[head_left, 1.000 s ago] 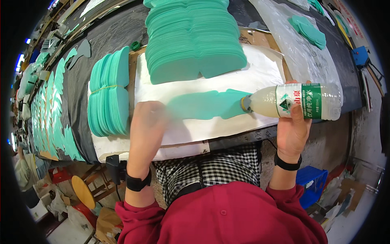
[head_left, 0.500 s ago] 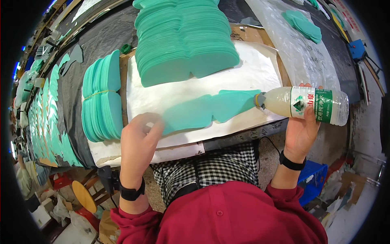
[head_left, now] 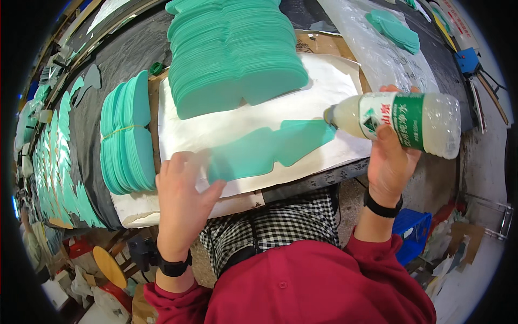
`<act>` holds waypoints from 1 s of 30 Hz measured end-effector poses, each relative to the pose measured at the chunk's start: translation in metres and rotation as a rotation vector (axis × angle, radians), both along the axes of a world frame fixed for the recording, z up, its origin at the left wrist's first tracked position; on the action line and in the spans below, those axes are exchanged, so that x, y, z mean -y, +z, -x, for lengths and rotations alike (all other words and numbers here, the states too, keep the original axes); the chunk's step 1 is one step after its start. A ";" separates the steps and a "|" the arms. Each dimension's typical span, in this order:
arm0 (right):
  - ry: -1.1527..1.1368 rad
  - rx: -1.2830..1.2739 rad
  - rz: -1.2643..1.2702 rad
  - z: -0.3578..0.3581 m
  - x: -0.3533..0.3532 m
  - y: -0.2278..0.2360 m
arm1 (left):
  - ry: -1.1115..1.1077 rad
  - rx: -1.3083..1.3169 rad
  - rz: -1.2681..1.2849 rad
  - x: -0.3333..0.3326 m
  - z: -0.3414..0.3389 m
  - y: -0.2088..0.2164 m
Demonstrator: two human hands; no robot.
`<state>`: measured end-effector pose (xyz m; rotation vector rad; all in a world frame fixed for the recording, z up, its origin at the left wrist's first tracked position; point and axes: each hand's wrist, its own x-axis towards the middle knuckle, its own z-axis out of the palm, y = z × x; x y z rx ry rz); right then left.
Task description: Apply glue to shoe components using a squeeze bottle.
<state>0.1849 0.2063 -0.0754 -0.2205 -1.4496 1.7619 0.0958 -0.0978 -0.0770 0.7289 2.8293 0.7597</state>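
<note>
My right hand (head_left: 391, 162) grips a clear plastic bottle (head_left: 407, 119) with a green and white label and cloudy pale liquid inside. The bottle lies tilted in the hand, its nozzle pointing left at the right end of a thin green shaped sheet (head_left: 245, 154). That sheet rests on white paper (head_left: 324, 89). By the sheet's left end is my left hand (head_left: 183, 200), holding nothing, thumb and fingers apart, the fingertips slightly blurred. Beyond the sheet rises a tall stack of similar green sheets (head_left: 237, 59).
A banded bundle of green sheets (head_left: 127, 148) stands at the left, with a small green cap (head_left: 156, 68) behind it. Loose green pieces (head_left: 394, 29) lie on clear plastic film (head_left: 372, 48) at the far right. More green pieces (head_left: 62, 156) spread along the table's left side.
My left hand has drawn back off the sheet's left end and its fingers have spread. The bottle has tipped, its nozzle rising and shifting slightly left of the earlier place.
</note>
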 end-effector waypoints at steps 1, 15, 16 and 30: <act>-0.017 0.014 -0.015 -0.004 -0.003 0.001 | -0.022 0.031 0.045 0.000 -0.001 -0.002; -0.026 0.020 -0.051 -0.021 -0.019 -0.004 | 0.170 0.645 -0.451 -0.002 -0.001 0.011; -0.066 0.012 -0.040 -0.023 -0.022 -0.002 | 0.174 0.644 -0.452 -0.002 0.000 0.014; 0.042 -0.011 -0.176 -0.013 -0.007 0.008 | -0.321 -0.213 -0.086 0.005 0.008 -0.023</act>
